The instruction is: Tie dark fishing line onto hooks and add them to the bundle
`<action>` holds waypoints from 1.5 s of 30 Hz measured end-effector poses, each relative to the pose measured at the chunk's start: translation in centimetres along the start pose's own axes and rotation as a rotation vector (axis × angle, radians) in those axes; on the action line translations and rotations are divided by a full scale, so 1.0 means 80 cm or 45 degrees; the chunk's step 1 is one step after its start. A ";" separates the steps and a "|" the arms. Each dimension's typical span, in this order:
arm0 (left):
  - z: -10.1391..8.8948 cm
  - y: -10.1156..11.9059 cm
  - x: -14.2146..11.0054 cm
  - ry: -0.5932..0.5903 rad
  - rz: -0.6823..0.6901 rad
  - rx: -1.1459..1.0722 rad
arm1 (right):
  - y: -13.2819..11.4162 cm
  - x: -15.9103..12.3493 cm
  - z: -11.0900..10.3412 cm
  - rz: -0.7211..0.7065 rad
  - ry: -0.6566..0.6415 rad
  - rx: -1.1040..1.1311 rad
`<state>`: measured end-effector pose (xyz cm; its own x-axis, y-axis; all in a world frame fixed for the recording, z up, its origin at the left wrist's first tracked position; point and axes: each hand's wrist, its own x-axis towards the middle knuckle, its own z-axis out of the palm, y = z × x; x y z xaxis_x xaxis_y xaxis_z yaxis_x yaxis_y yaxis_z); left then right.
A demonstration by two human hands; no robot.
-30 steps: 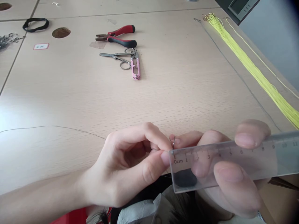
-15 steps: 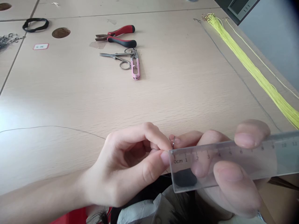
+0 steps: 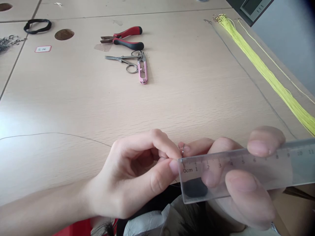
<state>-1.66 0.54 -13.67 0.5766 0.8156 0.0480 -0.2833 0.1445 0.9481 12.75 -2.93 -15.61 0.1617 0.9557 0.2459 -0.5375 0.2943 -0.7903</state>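
A clear plastic ruler (image 3: 261, 165) is held slightly tilted in my right hand (image 3: 243, 193), thumb in front of it and other fingers at its top edge and behind it. Thumb and forefinger of my left hand (image 3: 137, 173) pinch a thin grey cord right at the ruler's 0 cm end. A short dark piece of the cord (image 3: 182, 150) sticks up just above that corner, against a right fingertip. The long part of the grey cord (image 3: 56, 133) runs left over the table from behind my left hand. What lies inside the pinch is hidden.
Red-black pliers (image 3: 128, 37), small scissors (image 3: 120, 59) and pink thread snips (image 3: 142, 70) lie mid-table. A yellow cord bundle (image 3: 263, 70) and a single grey cord (image 3: 248, 73) lie at right. Left are a black band (image 3: 37, 26), a label (image 3: 43, 49) and tangled grey cords (image 3: 8, 43).
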 end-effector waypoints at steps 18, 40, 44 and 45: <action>-0.003 -0.001 -0.002 0.003 0.001 0.018 | -0.005 -0.006 -0.004 0.042 0.015 -0.033; -0.001 -0.003 0.000 0.010 -0.011 0.016 | -0.003 -0.006 -0.008 0.072 0.046 -0.121; 0.000 -0.002 -0.001 0.001 -0.009 0.022 | 0.001 -0.007 -0.004 0.056 0.072 -0.091; 0.000 -0.001 -0.001 -0.005 -0.009 0.023 | 0.001 -0.007 -0.004 0.067 0.063 -0.085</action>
<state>-1.71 0.47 -13.78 0.5814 0.8125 0.0423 -0.2651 0.1401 0.9540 12.86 -3.44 -15.98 0.1765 0.9684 0.1763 -0.4901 0.2418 -0.8375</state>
